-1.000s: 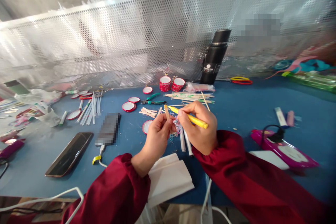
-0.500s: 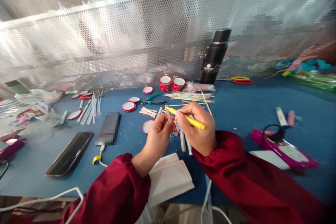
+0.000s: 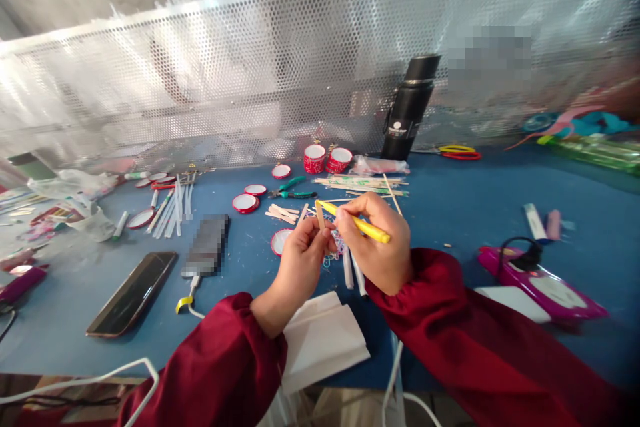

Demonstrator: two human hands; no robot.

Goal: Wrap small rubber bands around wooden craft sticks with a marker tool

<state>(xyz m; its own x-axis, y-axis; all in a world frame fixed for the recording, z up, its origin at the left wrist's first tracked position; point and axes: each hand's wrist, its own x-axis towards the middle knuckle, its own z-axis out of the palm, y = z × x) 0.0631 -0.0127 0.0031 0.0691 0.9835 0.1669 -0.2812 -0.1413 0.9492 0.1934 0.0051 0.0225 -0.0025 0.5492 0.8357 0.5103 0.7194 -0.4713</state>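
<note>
Centrally, the left hand [image 3: 299, 261] pinches a short wooden stick [image 3: 320, 214] upright between thumb and fingertips, clenched on its lower end; the right hand [image 3: 376, 240] is closed in a writing grip on a yellow pen [image 3: 356, 223], whose tip meets the upper part of the stick just above the left fingers; both hands are raised just over the blue table [image 3: 450, 213], above a tangle of rubber bands [image 3: 335, 245] and two white tubes [image 3: 351, 268]; a red-rimmed lid [image 3: 279, 241] lies just left of the left hand, and folded white paper [image 3: 323, 340] sits at the near table edge between the sleeves; bare blue surface opens to the right as far as a purple device [image 3: 543, 283]; a dark phone [image 3: 133, 293] lies well to the left; wooden skewers [image 3: 363, 183] lie beyond the hands; a perforated metal screen [image 3: 250, 80] closes off the far edge, with a black flask [image 3: 411, 107] against it.
</note>
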